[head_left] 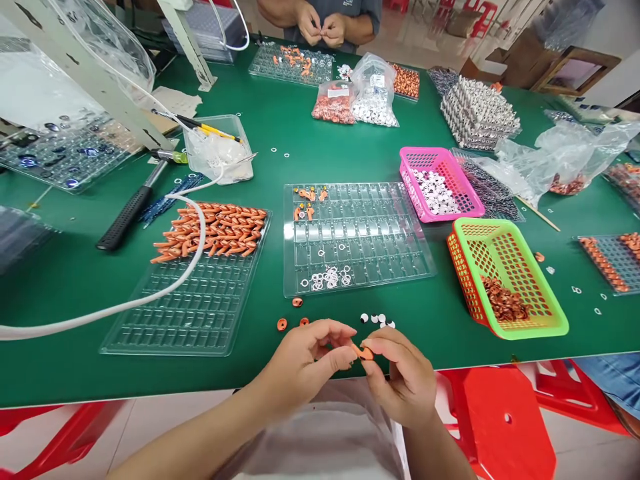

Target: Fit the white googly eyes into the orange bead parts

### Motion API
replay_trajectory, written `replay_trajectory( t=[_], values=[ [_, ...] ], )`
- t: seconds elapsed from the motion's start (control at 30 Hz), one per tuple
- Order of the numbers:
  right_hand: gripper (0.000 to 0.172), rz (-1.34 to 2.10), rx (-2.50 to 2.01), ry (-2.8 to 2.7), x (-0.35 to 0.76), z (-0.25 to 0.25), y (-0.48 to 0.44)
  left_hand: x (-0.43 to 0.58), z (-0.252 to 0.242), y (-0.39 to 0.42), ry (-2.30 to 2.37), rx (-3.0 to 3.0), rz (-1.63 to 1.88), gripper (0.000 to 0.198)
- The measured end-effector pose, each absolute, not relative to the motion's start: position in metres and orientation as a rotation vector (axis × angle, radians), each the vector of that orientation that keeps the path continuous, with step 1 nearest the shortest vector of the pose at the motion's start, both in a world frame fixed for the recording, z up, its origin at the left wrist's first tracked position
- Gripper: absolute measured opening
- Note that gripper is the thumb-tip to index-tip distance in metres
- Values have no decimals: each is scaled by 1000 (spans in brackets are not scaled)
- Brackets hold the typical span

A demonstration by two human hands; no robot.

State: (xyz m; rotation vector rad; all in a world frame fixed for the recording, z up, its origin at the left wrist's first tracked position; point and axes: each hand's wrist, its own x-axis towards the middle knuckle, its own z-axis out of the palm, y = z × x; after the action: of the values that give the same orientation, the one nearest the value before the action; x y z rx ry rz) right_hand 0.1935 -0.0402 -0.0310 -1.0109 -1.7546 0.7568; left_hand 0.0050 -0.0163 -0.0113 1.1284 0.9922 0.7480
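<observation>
Green table (pixel 265 173), orange piece (pixel 367 354) roughly left-to-right

The person's bare left hand (pixel 307 360) and bare right hand (pixel 406 383) lead back from the fingers (pixel 337 361) to an uncovered left forearm (pixel 200 423) and right forearm (pixel 434 443). Below the fingers, a pale whitish-grey, softly creased cloth garment (pixel 323 440) covers the body, its right side edged by a brighter white strip (pixel 400 447).
</observation>
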Motion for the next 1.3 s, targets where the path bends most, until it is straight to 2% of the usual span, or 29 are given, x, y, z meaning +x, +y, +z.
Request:
replay_trajectory(
  t=[0.17, 0.43, 0.67, 1.3],
  values=[
    [42, 655, -923, -1925, 195, -24, -35, 4, -14, -6, 818, 600, 460, 30],
    [49, 712, -749, -2072, 200, -26, -28, 2, -22, -1, 653, 367, 308, 26],
    [55, 785, -693, -2110, 203, -24, -27, 0, -26, -1, 668, 341, 313, 26],
    [48, 897, -719, -1998, 204, -25, -22, 0, -21, -5, 685, 292, 450, 23]
  ],
)
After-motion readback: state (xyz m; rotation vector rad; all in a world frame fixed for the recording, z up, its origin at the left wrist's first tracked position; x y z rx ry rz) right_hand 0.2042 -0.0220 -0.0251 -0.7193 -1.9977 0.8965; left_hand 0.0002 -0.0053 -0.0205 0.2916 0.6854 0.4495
